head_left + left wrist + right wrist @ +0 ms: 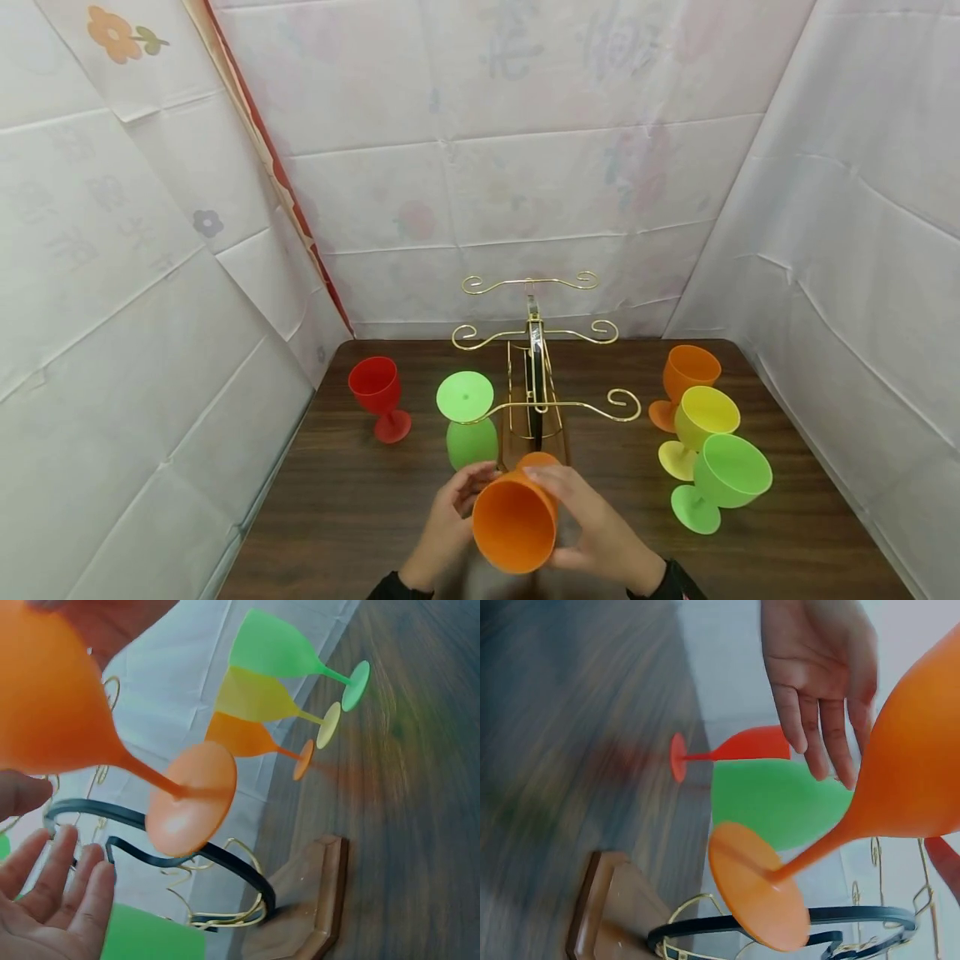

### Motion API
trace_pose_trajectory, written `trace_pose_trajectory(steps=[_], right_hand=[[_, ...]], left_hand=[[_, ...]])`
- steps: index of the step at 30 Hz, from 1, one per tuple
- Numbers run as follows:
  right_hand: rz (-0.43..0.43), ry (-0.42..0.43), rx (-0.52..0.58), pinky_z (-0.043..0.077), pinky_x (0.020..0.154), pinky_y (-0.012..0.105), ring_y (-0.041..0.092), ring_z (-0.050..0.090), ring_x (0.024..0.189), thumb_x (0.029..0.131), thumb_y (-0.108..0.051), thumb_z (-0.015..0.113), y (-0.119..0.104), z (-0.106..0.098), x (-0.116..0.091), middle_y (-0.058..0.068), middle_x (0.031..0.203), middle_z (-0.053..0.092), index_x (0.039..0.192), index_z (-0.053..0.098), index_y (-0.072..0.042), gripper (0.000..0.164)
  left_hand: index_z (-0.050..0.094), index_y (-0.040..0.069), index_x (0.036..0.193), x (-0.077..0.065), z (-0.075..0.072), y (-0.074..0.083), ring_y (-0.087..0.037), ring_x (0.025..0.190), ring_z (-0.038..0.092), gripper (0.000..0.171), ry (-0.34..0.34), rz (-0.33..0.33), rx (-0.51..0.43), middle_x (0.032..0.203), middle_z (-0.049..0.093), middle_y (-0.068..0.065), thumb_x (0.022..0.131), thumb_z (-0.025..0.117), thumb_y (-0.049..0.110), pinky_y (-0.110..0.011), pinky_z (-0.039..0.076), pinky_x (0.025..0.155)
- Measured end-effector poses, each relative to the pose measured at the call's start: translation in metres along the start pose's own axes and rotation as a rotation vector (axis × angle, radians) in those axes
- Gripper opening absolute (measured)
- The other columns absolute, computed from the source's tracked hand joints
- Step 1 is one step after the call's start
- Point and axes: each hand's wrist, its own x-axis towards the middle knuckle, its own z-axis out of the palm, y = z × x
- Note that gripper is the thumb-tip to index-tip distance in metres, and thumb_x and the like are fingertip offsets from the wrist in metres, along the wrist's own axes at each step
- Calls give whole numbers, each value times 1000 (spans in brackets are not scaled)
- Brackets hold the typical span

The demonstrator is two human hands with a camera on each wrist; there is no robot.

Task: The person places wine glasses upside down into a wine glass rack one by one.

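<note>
Head view: one green glass appears hung upside down on the rack's left. My right hand grips an orange glass at the near side; my left hand's fingers stretch beside it. A red glass left, three others right, remain, I judge.

A hand could pass broadly over the bench between the rack and the row of an orange cup, yellow cup and green cup, bunched as one barrier on the right. A narrower lane runs between the red cup and the upside-down green cup; the latter blocks the rack's near left side. Curled metal arms jut out both ways. Cloth walls bound the back and sides. The held cup obstructs the front.
</note>
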Motion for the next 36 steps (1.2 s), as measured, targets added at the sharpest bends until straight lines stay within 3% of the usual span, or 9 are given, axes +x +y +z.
trace_pose_trajectory(steps=[3,7,12,17,24,31,36], right_hand=[[-143,-44,-125,33,107,27,27,48,119,78,-33,77,-2,0,0,20,129,50,129,46,9,72],[-244,-81,-245,39,103,30,28,53,114,78,-34,76,-4,1,0,18,126,54,125,51,6,67],[-342,-91,-381,45,96,33,28,57,109,83,-37,70,-2,2,-2,14,121,60,121,57,2,56],[-406,-93,-434,46,93,35,27,58,107,90,-27,64,-3,4,-2,12,119,62,118,61,-2,38],[-393,-144,-455,46,93,38,23,57,111,98,-21,51,-5,8,-3,8,122,61,120,61,-6,29],[-417,-109,-464,46,91,38,23,57,108,100,-18,47,-5,14,-6,9,119,62,119,62,-6,27],[-359,-105,-413,34,106,41,28,51,116,95,-29,57,-4,18,-19,12,124,58,121,60,-7,34]], left_hand=[[43,-11,131,3,-4,2,-8,104,56,44,-53,-129,-42,122,53,-28,92,56,5,-22,46,90],[42,-5,134,8,-8,4,-13,107,57,44,-164,-270,-86,125,54,-20,100,46,21,-24,47,90],[41,2,139,13,-12,9,-19,113,55,50,-339,-356,-112,133,50,-14,103,33,36,-30,46,93],[38,6,142,16,-13,12,-16,111,56,55,-487,-403,-135,135,49,-10,103,26,42,-30,44,95],[28,-1,144,18,-15,13,-8,94,61,56,-616,-473,-293,122,56,-2,102,35,35,-26,50,84],[30,-5,141,17,-15,11,-8,90,63,53,-642,-465,-288,115,59,-1,101,35,31,-24,51,81],[30,-4,141,17,-14,14,-8,89,62,53,-647,-450,-265,119,57,-4,101,36,30,-24,51,80]])
